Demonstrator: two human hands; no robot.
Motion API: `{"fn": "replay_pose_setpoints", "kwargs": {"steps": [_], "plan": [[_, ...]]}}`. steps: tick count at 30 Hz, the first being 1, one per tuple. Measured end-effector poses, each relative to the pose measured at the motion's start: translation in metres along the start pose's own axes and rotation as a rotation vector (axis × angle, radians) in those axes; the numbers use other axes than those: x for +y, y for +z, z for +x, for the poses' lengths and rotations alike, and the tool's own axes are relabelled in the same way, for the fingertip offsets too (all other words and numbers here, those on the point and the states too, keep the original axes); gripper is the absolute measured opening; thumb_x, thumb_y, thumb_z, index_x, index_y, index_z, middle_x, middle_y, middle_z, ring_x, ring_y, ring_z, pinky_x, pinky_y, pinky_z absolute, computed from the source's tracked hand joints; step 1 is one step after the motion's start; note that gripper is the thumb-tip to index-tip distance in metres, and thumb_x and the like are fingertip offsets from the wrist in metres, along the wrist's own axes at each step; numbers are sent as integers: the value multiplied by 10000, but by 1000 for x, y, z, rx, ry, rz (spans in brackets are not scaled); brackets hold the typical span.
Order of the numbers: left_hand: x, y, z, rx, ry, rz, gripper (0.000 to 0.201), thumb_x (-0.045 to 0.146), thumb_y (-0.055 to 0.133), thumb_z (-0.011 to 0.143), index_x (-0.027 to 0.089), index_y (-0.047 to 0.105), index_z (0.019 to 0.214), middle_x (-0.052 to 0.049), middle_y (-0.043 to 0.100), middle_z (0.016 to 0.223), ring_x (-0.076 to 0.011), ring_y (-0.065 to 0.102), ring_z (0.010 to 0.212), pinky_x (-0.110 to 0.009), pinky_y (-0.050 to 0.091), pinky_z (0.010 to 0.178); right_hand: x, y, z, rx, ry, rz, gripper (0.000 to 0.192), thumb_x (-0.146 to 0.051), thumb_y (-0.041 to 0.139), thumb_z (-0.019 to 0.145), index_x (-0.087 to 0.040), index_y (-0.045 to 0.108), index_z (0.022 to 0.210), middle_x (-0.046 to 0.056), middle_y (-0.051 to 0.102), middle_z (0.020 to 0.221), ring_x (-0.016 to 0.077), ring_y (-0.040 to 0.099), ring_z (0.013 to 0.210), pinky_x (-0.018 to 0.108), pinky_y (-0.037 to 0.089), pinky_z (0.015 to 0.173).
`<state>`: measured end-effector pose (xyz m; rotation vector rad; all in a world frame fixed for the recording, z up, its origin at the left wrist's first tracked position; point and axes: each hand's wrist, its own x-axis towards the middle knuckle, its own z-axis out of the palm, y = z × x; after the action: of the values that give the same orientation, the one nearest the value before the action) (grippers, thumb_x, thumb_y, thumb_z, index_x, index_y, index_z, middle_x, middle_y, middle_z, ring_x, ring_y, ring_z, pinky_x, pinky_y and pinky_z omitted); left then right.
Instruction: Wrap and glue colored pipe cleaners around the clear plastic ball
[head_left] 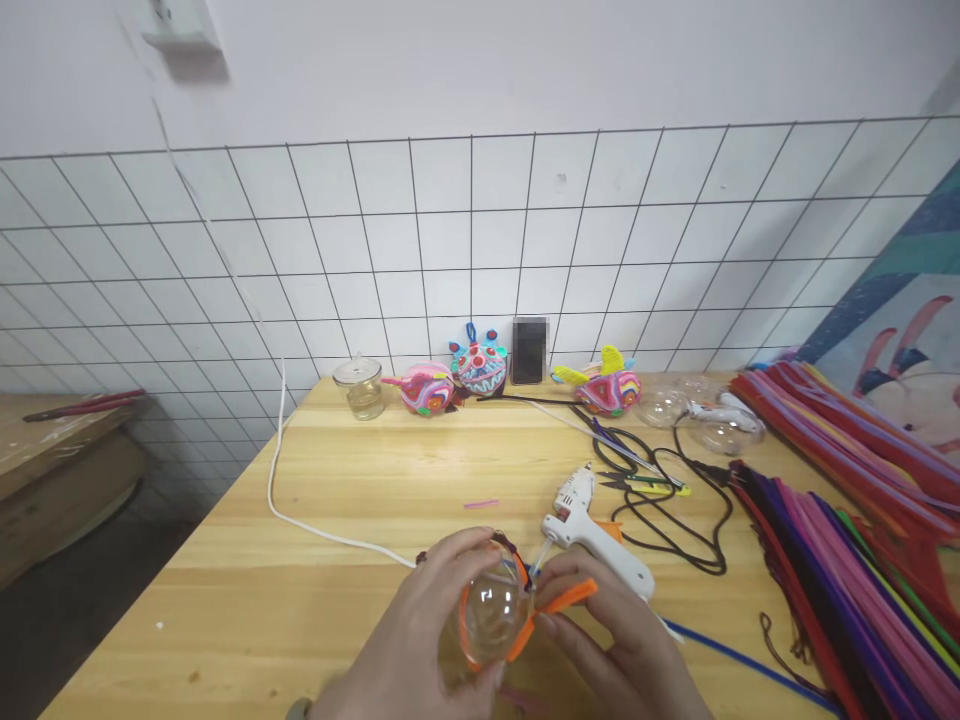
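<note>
Between my fingers sits a clear plastic ball [491,610], my left hand [409,640] cupping it while my right hand [615,650] pinches an orange pipe cleaner [559,605]. Only one orange loop circles it; most stays bare. Just beyond my fingertips lies a white glue gun [596,535].

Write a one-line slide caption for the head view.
Both hands, left hand and right hand, hold a clear plastic ball wrapped with orange pipe cleaner beside a glue gun.

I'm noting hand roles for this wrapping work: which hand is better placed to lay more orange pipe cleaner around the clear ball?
Probably the right hand: it pinches the orange pipe cleaner's free end, while the left hand cups the clear ball.
</note>
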<state>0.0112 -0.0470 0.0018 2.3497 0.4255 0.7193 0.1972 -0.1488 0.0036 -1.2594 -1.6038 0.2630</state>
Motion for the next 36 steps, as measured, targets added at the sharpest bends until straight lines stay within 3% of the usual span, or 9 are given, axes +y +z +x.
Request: {"fn": "replay_pose_setpoints", "kwargs": {"steps": [11,23,30,36], "plan": [[0,-1,-1,-37,-15,-66,818,89,683,669,388,331,1344,-47,480,1408,-301,463,1308,-482,445,1057,-6,4,-4,-4,219,134,85,-325,585,927,-277,609,861,3,639,866,170,629,813,232,516,747],[-3,0,-3,-59,-39,-103,833,89,689,681,411,319,1355,-36,452,1444,-294,445,1336,-461,424,1082,-3,5,-4,-82,298,221,70,-277,570,933,-272,610,875,0,630,888,165,606,838,235,477,772],[-6,0,-3,-46,-34,-179,741,161,672,737,413,361,1361,-39,482,1425,-296,447,1336,-467,404,1095,7,11,-8,-79,333,241,115,-290,551,929,-250,588,828,15,632,880,179,608,832,254,481,756],[-8,0,-4,-71,-108,-228,651,216,668,772,392,418,1347,-55,484,1426,-311,433,1346,-487,379,1107,-1,9,-1,-68,385,237,77,-231,576,893,-243,597,821,13,648,891,180,614,849,258,468,774]]}}
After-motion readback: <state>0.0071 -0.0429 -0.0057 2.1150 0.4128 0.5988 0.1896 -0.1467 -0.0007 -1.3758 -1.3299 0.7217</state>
